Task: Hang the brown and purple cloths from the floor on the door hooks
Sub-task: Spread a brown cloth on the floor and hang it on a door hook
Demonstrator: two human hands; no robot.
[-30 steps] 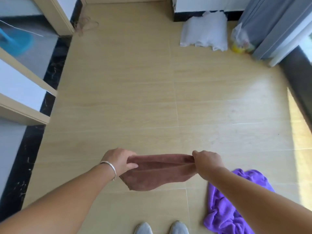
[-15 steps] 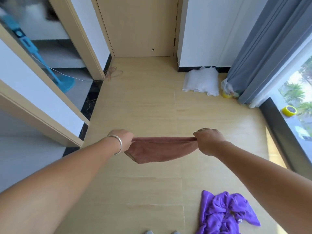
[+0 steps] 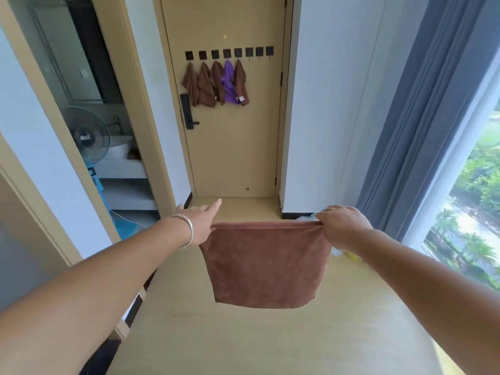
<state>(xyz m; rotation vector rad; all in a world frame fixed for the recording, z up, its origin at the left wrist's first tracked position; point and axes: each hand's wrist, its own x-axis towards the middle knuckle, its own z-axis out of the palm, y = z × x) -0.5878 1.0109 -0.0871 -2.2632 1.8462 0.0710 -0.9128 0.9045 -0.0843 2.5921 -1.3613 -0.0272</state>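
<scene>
Both hands, left hand (image 3: 198, 224) and right hand (image 3: 342, 226), pinching brown cloth (image 3: 266, 263) taut by top corners; carrying step; next, reach far free hooks (image 3: 259, 51).

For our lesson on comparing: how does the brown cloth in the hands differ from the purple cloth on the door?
The brown cloth is spread flat, held by two corners; the purple cloth hangs bunched from one hook. The brown cloth is not yet hung; the purple cloth already is. The brown one looks larger, being nearer. Both hang freely.
</scene>
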